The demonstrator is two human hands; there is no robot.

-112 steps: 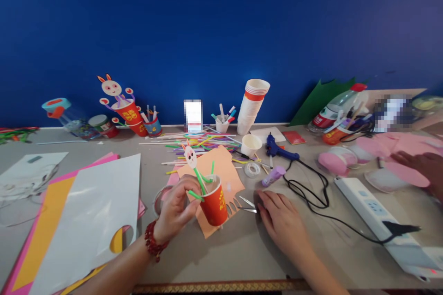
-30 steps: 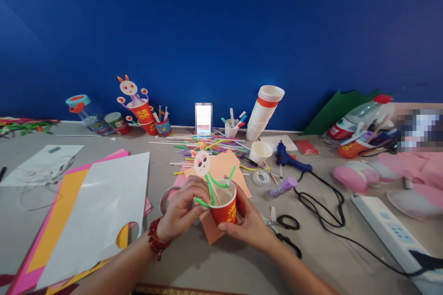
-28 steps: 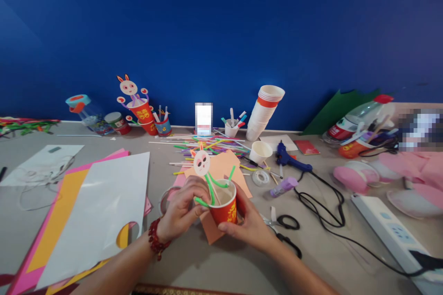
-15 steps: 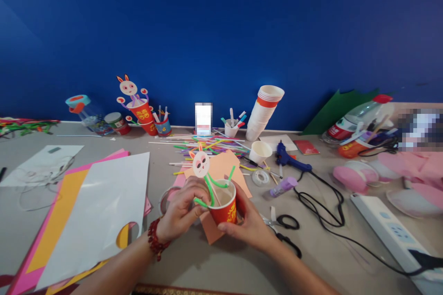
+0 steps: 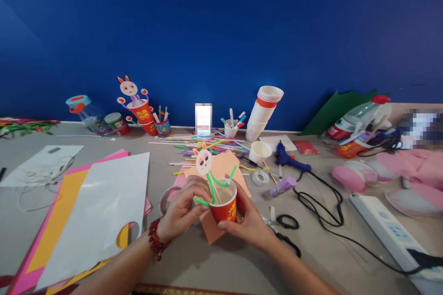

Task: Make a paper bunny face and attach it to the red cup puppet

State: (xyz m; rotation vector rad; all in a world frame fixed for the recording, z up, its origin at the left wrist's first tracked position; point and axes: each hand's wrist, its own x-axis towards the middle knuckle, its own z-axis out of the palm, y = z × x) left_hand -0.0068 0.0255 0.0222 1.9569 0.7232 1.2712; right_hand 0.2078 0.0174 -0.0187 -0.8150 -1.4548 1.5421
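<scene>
A red paper cup point(image 5: 224, 209) with yellow lettering stands tilted a little in front of me, its white inside showing. My right hand point(image 5: 247, 219) is wrapped round its right side, thumb on the front. Against the cup's left side, my left hand point(image 5: 188, 200) has its fingers curled and its thumb pressed close; some fingertips are hidden behind the green pipe cleaner. From the cup rises a thin stick with a paper rabbit head point(image 5: 204, 162). Green pipe cleaners point(image 5: 212, 186) bend out as arms, one over the left rim and one point(image 5: 233, 173) over the right.
Orange paper point(image 5: 221, 166) and scissors point(image 5: 289, 222) lie around the cup. Coloured sheets point(image 5: 100, 207) spread at left. A glue gun point(image 5: 292, 161), glue stick point(image 5: 283, 187) and power strip point(image 5: 391, 230) are at right. Behind stand stacked cups point(image 5: 263, 113) and a finished-looking rabbit cup point(image 5: 141, 113).
The rabbit head has shifted slightly to the right and stands more upright. The cup has moved a touch to the right; both hands keep nearly the same place.
</scene>
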